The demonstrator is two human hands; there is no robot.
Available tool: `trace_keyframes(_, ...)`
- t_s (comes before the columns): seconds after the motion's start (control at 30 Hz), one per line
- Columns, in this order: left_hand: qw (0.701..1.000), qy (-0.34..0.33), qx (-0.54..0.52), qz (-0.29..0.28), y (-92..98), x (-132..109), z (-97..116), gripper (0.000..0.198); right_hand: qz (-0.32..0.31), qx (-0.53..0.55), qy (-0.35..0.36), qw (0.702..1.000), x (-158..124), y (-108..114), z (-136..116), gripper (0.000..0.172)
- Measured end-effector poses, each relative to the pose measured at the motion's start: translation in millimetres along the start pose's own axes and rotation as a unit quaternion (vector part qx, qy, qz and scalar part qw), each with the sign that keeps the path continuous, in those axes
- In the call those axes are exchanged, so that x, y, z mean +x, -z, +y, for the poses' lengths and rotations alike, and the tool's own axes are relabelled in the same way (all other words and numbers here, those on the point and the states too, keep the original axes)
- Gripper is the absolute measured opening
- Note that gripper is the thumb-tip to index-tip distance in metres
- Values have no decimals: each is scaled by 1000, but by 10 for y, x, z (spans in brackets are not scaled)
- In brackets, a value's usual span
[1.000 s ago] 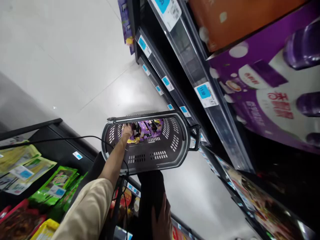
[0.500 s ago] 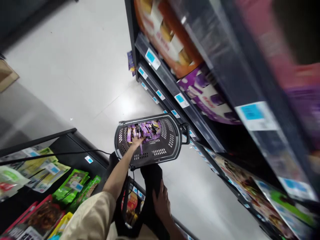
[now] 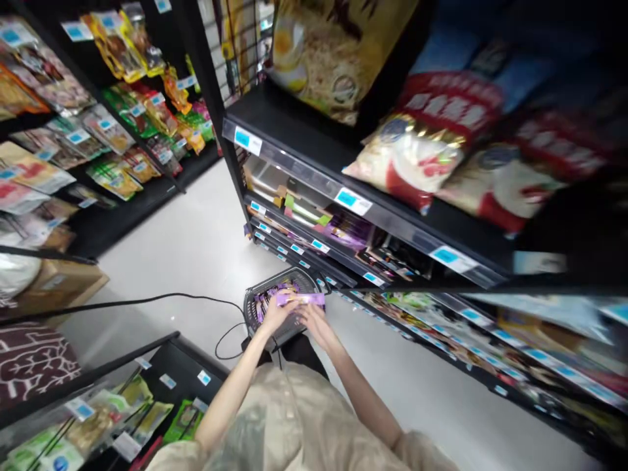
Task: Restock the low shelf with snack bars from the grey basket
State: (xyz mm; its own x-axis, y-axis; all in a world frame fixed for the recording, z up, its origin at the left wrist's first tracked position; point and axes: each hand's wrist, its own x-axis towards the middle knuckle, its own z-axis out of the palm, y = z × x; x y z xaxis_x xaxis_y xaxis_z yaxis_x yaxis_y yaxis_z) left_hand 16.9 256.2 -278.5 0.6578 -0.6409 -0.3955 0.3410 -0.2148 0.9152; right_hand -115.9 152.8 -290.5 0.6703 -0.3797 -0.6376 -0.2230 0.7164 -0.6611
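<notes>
Both hands are on one long purple packet, raised above a dark grey shopping basket. The left hand grips it toward its left end, and the right hand has its fingers bent against the near edge, farther along — how firmly those press, I cannot tell. The packet lies roughly level and crosswise, hiding part of the basket, where more small purple packs lie in a loose heap (their print is too small to read).

A black cable runs from the left edge of the view toward the basket, over the pale floor.

Close by on the right rises a black shelf unit with blue-and-white price tags along its edges. It carries a yellow bag and red-and-cream bags on an upper level, with purple goods lower down. At the lower left, a green packet sits on another rack; behind that stands a cardboard box.
</notes>
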Motion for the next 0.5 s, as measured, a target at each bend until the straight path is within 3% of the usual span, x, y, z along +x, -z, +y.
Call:
trace_keyframes(0.1,1000,-25,-16,-8,-76,-245,428,48,56,22,83,995,-147,-275,-551,45)
trace_keyframes(0.2,997,-7,-65,-31,-160,-442,643,55,73,-11,163,984,-270,-365,-886,39)
trace_keyframes(0.33,992,29,-115,-48,-263,-572,717,63,72,-71,209,973,-410,-356,-1093,38)
trace_keyframes(0.5,990,51,-120,-54,-330,-559,696,70,71,-82,226,968,-500,-310,-1152,40)
